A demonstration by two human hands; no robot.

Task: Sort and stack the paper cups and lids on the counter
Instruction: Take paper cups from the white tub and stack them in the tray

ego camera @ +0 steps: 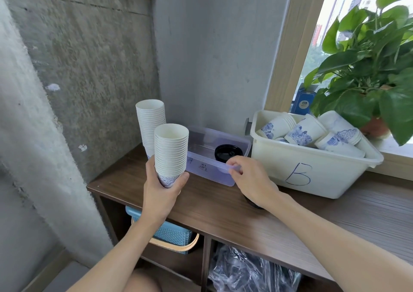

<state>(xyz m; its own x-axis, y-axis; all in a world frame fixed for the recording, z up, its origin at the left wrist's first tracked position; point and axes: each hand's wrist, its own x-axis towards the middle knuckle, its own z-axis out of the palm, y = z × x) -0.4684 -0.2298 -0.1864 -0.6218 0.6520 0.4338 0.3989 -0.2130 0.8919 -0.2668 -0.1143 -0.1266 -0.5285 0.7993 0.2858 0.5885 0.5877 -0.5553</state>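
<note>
The left hand [164, 193] grips a cup stack [171, 151], right hand [250, 178] seemingly pinching the clear box [207, 171].

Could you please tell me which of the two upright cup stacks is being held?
The nearer stack, gripped at its base by the left hand; the farther stack stands behind it, untouched.

A leafy potted plant [357, 57] stands far right, a blue basket [172, 233] low down.
</note>
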